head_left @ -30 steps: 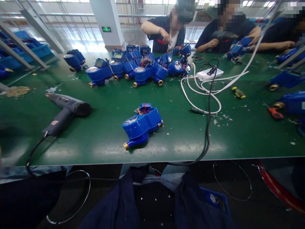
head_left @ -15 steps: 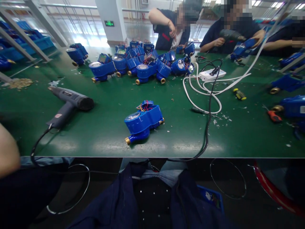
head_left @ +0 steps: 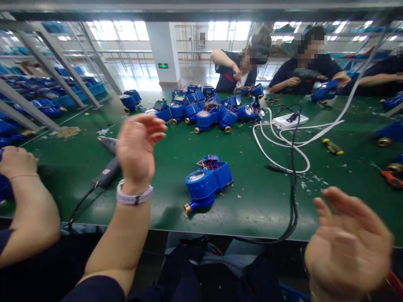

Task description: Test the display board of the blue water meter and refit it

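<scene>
My left hand (head_left: 137, 147), with a pale band on its wrist, is raised above the green table (head_left: 252, 201); its fingers are loosely curled and apart and hold nothing. My right hand (head_left: 349, 247) is up at the lower right, blurred, fingers spread and empty. Between them a blue water meter (head_left: 208, 182) with brass ends and loose wires on top lies near the table's front edge. A grey heat gun (head_left: 108, 167) lies behind my left hand, partly hidden by it.
Another person's arm and closed hand (head_left: 17, 161) rest at the far left. Several blue meters (head_left: 204, 111) are piled at the back. A white power strip (head_left: 289, 121), white and black cables and a yellow-black screwdriver (head_left: 332, 147) lie to the right. Co-workers sit across the table.
Both my hands have come up into view, left over the heat gun, right at the lower right. The camera has tilted upward, and another person's arm has appeared at the far left.
</scene>
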`<move>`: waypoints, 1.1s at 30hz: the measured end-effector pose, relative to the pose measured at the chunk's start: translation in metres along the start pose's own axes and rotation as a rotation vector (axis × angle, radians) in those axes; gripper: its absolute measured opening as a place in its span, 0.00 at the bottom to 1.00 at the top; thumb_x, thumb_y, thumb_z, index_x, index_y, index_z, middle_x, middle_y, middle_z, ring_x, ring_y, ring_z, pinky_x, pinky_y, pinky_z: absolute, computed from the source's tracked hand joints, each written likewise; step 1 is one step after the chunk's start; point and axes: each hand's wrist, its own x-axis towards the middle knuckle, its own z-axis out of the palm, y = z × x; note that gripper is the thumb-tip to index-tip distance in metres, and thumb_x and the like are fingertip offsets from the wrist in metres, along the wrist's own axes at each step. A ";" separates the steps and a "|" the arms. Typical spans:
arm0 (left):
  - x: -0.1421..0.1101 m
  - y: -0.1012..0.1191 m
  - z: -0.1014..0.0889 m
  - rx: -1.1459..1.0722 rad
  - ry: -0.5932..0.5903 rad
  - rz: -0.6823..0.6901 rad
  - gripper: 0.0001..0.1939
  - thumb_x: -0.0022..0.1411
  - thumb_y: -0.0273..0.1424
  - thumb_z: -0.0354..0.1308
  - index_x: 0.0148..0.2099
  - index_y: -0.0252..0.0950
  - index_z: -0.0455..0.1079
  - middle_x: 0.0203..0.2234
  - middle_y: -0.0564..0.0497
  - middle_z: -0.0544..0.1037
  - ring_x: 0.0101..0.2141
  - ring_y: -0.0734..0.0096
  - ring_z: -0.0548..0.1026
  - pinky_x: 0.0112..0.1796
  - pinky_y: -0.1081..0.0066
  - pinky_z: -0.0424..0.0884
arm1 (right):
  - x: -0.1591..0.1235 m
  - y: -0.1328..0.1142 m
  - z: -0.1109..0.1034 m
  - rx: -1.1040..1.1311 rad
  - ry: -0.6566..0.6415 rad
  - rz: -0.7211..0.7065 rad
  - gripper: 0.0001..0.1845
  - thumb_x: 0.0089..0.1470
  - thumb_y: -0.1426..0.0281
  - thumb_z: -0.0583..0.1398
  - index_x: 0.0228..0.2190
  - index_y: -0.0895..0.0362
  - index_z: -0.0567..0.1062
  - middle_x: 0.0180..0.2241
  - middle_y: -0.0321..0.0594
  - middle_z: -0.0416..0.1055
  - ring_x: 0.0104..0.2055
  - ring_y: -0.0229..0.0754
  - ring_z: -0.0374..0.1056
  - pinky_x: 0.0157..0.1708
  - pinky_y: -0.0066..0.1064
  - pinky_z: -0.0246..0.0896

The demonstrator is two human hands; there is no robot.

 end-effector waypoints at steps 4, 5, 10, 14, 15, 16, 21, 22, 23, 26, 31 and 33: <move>-0.012 -0.073 0.019 0.258 -0.391 -0.481 0.17 0.61 0.37 0.61 0.49 0.31 0.71 0.33 0.46 0.79 0.32 0.68 0.76 0.34 0.70 0.68 | -0.024 0.031 0.009 -0.066 -0.240 0.226 0.22 0.59 0.63 0.61 0.54 0.54 0.69 0.56 0.49 0.65 0.61 0.54 0.59 0.61 0.59 0.49; -0.016 -0.088 0.020 0.293 -0.434 -0.574 0.18 0.61 0.35 0.61 0.51 0.31 0.70 0.32 0.47 0.79 0.30 0.67 0.75 0.34 0.69 0.68 | -0.027 0.038 0.010 -0.099 -0.288 0.256 0.22 0.60 0.62 0.61 0.55 0.54 0.68 0.57 0.49 0.64 0.61 0.54 0.59 0.61 0.58 0.50; -0.030 -0.129 0.023 0.257 -0.483 -0.775 0.23 0.63 0.36 0.58 0.58 0.31 0.66 0.31 0.46 0.79 0.29 0.67 0.75 0.31 0.69 0.68 | -0.019 0.058 0.027 -0.113 -0.399 0.304 0.23 0.62 0.61 0.60 0.57 0.51 0.66 0.58 0.49 0.64 0.61 0.53 0.59 0.60 0.51 0.55; -0.039 -0.137 0.029 0.114 -0.449 -0.811 0.26 0.64 0.36 0.57 0.62 0.34 0.61 0.40 0.44 0.79 0.36 0.68 0.77 0.35 0.71 0.70 | 0.001 0.068 0.060 -0.100 -0.498 0.312 0.24 0.62 0.59 0.60 0.57 0.49 0.65 0.58 0.47 0.63 0.62 0.51 0.59 0.60 0.49 0.56; -0.041 -0.137 0.030 0.073 -0.438 -0.818 0.28 0.64 0.36 0.58 0.63 0.34 0.59 0.42 0.43 0.78 0.37 0.68 0.77 0.36 0.71 0.71 | 0.005 0.071 0.070 -0.097 -0.528 0.327 0.25 0.61 0.58 0.60 0.57 0.49 0.64 0.59 0.47 0.63 0.61 0.51 0.59 0.60 0.49 0.56; -0.043 -0.136 0.031 0.016 -0.420 -0.826 0.30 0.62 0.36 0.59 0.63 0.34 0.58 0.43 0.43 0.78 0.37 0.69 0.77 0.37 0.71 0.71 | 0.008 0.074 0.079 -0.090 -0.556 0.347 0.26 0.61 0.56 0.60 0.58 0.49 0.64 0.59 0.47 0.63 0.61 0.51 0.59 0.59 0.49 0.56; -0.050 -0.124 0.036 -0.372 -0.228 -0.874 0.38 0.49 0.31 0.71 0.60 0.32 0.60 0.45 0.41 0.78 0.35 0.71 0.78 0.36 0.75 0.72 | 0.011 0.088 0.112 -0.075 -0.712 0.487 0.31 0.59 0.50 0.60 0.57 0.52 0.63 0.59 0.50 0.63 0.59 0.52 0.61 0.58 0.48 0.59; -0.050 -0.121 0.037 -0.409 -0.201 -0.881 0.37 0.48 0.31 0.71 0.59 0.32 0.61 0.45 0.41 0.78 0.36 0.71 0.78 0.36 0.75 0.72 | 0.010 0.090 0.115 -0.085 -0.745 0.504 0.31 0.59 0.50 0.59 0.57 0.52 0.63 0.58 0.49 0.63 0.58 0.52 0.62 0.58 0.48 0.59; -0.051 -0.118 0.038 -0.435 -0.179 -0.890 0.37 0.48 0.30 0.72 0.58 0.32 0.62 0.45 0.41 0.79 0.35 0.71 0.78 0.35 0.76 0.73 | 0.010 0.092 0.116 -0.087 -0.772 0.515 0.31 0.59 0.50 0.59 0.57 0.52 0.63 0.57 0.48 0.64 0.58 0.52 0.63 0.58 0.47 0.59; -0.052 -0.112 0.042 -0.500 -0.088 -0.941 0.33 0.48 0.30 0.71 0.55 0.32 0.64 0.37 0.45 0.80 0.32 0.71 0.78 0.34 0.74 0.75 | 0.011 0.098 0.115 -0.031 -0.803 0.528 0.28 0.60 0.51 0.59 0.56 0.49 0.65 0.57 0.44 0.65 0.57 0.51 0.64 0.56 0.43 0.61; -0.056 -0.107 0.045 -0.562 0.046 -1.003 0.23 0.47 0.30 0.71 0.44 0.32 0.66 0.26 0.51 0.78 0.25 0.75 0.76 0.29 0.77 0.74 | 0.012 0.098 0.110 0.033 -0.817 0.538 0.24 0.61 0.54 0.59 0.56 0.48 0.66 0.57 0.42 0.65 0.56 0.49 0.65 0.55 0.41 0.62; -0.057 -0.105 0.046 -0.565 0.050 -1.006 0.21 0.46 0.28 0.70 0.41 0.32 0.66 0.26 0.52 0.78 0.25 0.75 0.76 0.29 0.77 0.74 | 0.007 0.091 0.112 -0.022 -0.759 0.464 0.26 0.60 0.54 0.59 0.57 0.48 0.65 0.59 0.43 0.62 0.59 0.50 0.61 0.58 0.44 0.59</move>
